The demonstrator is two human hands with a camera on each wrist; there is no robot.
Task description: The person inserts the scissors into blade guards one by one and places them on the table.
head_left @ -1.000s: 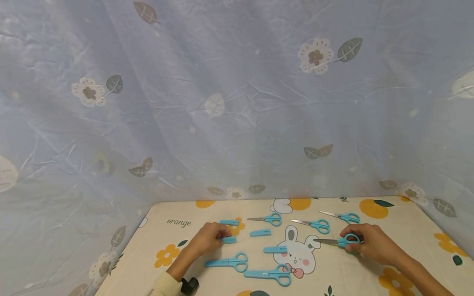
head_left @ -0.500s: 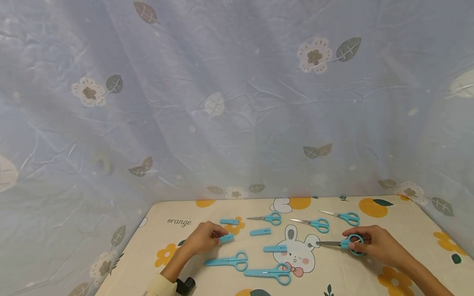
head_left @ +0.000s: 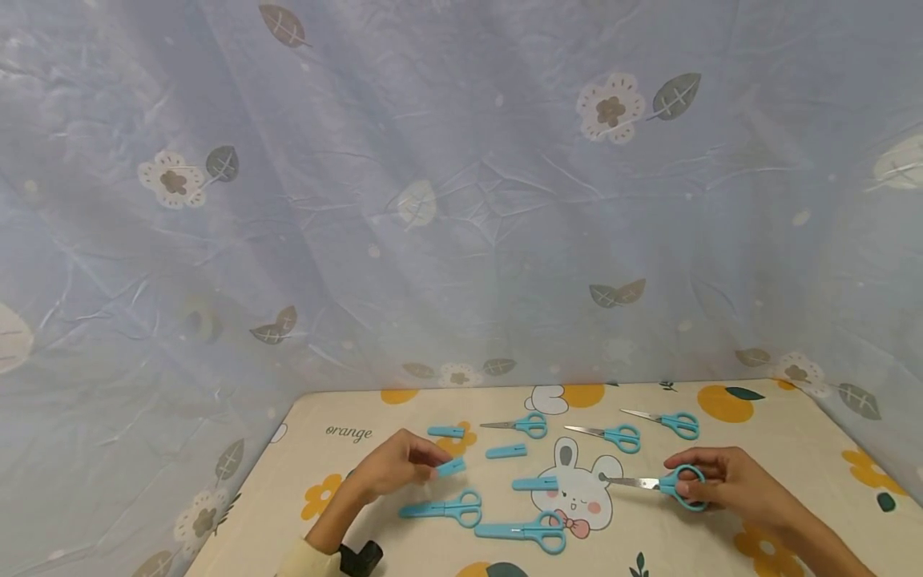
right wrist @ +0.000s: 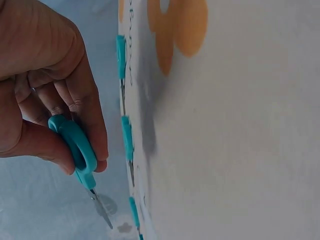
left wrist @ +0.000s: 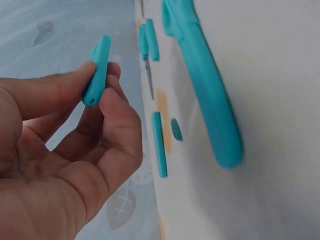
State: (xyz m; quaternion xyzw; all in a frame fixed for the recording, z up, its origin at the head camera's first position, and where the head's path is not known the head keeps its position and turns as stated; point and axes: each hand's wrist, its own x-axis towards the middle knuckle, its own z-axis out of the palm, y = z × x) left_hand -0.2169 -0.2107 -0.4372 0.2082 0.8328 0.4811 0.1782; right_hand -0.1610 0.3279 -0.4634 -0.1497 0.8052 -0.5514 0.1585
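Note:
My left hand (head_left: 401, 463) pinches a blue scissor cap (left wrist: 98, 72) between thumb and fingers, raised over the cloth. In my right hand (head_left: 735, 487) are blue-handled scissors (head_left: 662, 483), gripped by the finger loops with the bare blades together and pointing left. In the right wrist view these scissors (right wrist: 80, 152) hang off the cloth with the blades down. Two capped scissors, one left (head_left: 441, 509) and one right (head_left: 522, 532), lie nearest the front. Loose caps lie between the hands: a far cap (head_left: 445, 432), a middle cap (head_left: 506, 452) and a right cap (head_left: 535, 484).
Three uncapped scissors lie along the back: the left scissors (head_left: 515, 425), the middle scissors (head_left: 606, 437) and the right scissors (head_left: 663, 422). A cream cloth (head_left: 649, 529) printed with a rabbit and oranges covers the table. Behind it hangs a pale blue patterned curtain (head_left: 461, 200).
My left hand has lifted its cap off the cloth and brought it slightly rightward. The right hand has raised its scissors and drawn them a little toward the front.

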